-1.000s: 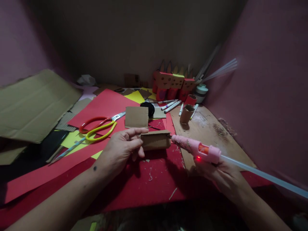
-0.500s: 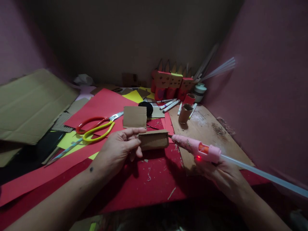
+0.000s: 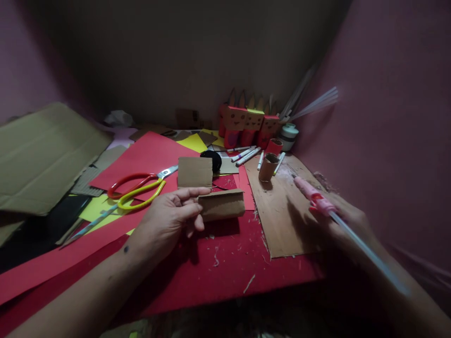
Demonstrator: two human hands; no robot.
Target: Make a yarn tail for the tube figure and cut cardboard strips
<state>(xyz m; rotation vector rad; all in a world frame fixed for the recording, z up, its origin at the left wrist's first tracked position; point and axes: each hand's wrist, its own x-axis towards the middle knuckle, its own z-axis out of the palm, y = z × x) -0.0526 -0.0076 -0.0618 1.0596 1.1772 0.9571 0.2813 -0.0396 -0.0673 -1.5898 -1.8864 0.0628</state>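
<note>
With the fingers of our left hand [image 3: 172, 213], we are pinching the left end of a folded cardboard piece [image 3: 223, 206], which is extending rightward from the fingertips. We are judging it light, fairly stiff, unlikely to slip but easily crushed, its ends suiting a gentle hold. Our right hand's [image 3: 340, 216] fingers are gripping a pink glue gun [image 3: 313, 195]. Beyond the left fingers, any print on the markers [image 3: 248, 157] is escaping our reading.
</note>
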